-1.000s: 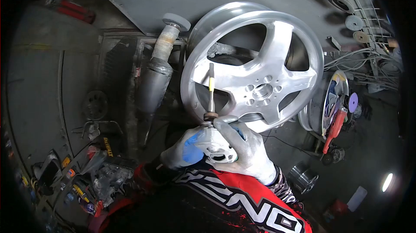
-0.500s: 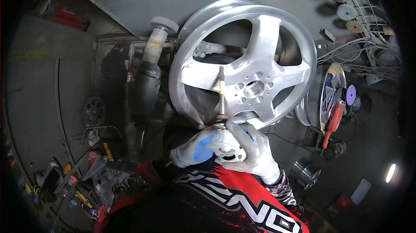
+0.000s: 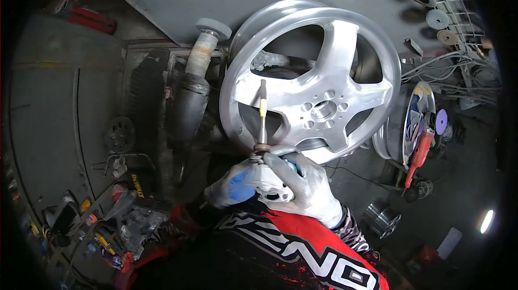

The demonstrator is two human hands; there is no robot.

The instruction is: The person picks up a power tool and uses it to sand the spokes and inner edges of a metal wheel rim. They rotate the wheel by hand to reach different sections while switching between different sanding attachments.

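A silvery five-spoke wheel rim [image 3: 341,58] leans in front of me. Both my hands wear grey-white gloves and are closed round a rotary tool [image 3: 271,185] with a long thin shaft. My left hand [image 3: 231,186], with a blue patch on the glove, grips the tool's left side. Over its top and right side lies my right hand [image 3: 310,185]. The shaft, with a yellow band, points away from me, and its grey tip [image 3: 263,87] is over the left spoke; whether it touches the metal I cannot tell.
A machine with a round pale wheel [image 3: 213,29] stands left of the rim. At the right, a red angle grinder [image 3: 418,156] with a purple disc rests by another rim. Tools and bags [image 3: 141,220] clutter the lower left; discs [image 3: 437,18] hang at upper right.
The tool and both hands have shifted slightly left, and the shaft tip has moved left along the spoke. The rim and surroundings appear a little further right in view.
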